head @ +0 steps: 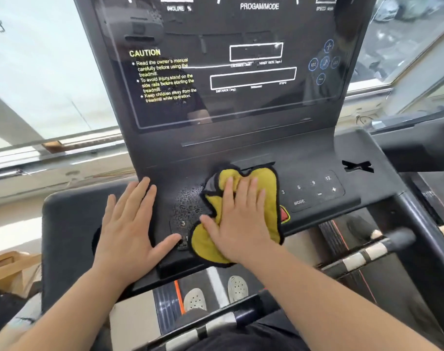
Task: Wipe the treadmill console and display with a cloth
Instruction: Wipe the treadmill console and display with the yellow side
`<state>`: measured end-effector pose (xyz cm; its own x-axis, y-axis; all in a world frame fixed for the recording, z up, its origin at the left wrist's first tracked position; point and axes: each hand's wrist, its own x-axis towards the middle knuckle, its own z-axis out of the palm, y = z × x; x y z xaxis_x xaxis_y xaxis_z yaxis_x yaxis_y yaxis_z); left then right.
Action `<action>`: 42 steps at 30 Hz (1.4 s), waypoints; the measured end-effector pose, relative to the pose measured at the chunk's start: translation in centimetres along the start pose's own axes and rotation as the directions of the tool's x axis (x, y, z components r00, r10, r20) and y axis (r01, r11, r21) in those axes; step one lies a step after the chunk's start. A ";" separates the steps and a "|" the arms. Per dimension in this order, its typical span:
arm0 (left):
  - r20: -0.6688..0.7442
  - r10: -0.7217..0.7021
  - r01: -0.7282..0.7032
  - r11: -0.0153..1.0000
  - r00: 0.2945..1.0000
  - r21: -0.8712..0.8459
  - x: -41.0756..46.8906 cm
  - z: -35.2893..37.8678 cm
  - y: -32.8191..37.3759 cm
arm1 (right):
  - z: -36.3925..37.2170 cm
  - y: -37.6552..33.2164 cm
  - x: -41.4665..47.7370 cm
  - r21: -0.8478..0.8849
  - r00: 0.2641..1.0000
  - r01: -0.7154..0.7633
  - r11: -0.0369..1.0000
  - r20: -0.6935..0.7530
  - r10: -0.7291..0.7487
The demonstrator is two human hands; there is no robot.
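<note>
A yellow cloth [269, 188] with black edging lies on the middle of the black treadmill console [317, 158]. My right hand [241, 216] presses flat on the cloth, fingers spread, covering most of it. My left hand [129, 224] rests flat and open on the console's left side, thumb near a button marked 3. Water droplets [188, 201] bead on the console surface between the two hands. The dark display [228, 59] rises behind, with yellow caution text at its left and white outlined boxes in its middle.
Speed buttons and a MODE key [314, 191] sit right of the cloth; a red safety key [283, 214] peeks from under it. Striped handlebars [362, 254] run at lower right. My feet in pale clogs [216, 292] stand on the belt. Windows surround the machine.
</note>
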<state>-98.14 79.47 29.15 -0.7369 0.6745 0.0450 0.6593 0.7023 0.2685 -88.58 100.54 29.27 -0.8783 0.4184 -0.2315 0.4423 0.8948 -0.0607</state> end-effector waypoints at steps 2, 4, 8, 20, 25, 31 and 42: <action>0.008 0.018 -0.018 1.000 1.000 0.026 0.0 -0.2 -0.7 | 0.7 -1.0 -0.8 -0.034 0.991 0.132 0.991 -0.003 -0.132; 0.020 0.037 -0.038 0.997 0.999 0.063 -0.1 -0.4 -1.4 | 1.1 0.1 -1.1 -0.074 0.978 0.204 0.976 -0.035 -0.207; 0.085 -0.038 0.027 0.990 0.996 0.135 -1.0 -0.4 -2.8 | 0.7 4.6 -1.5 -0.118 0.996 -0.015 0.993 -0.086 0.005; 0.151 -0.112 0.091 0.986 0.982 0.138 -1.0 0.1 -3.3 | 0.8 -3.4 -0.7 -0.032 0.996 0.072 0.997 -0.056 -0.074; 0.143 -0.110 0.094 0.989 0.984 0.113 -1.0 0.0 -3.4 | 1.4 0.1 -1.8 -0.087 0.937 0.346 0.934 -0.025 -0.349; 0.121 -0.091 0.088 0.996 0.988 0.035 -1.2 0.0 -3.7 | -0.4 4.5 -0.8 -0.130 0.994 0.112 0.985 0.029 -0.109; 0.021 -0.084 0.086 0.991 0.996 -0.106 -1.4 -0.1 -4.2 | 1.4 -3.6 -2.2 -0.093 0.915 0.402 0.911 -0.004 -0.405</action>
<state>-99.90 75.51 28.09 -0.7866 0.6174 0.0019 0.5737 0.7296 0.3722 -87.96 96.15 28.67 -0.9828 0.0212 -0.1833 0.0324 0.9978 -0.0579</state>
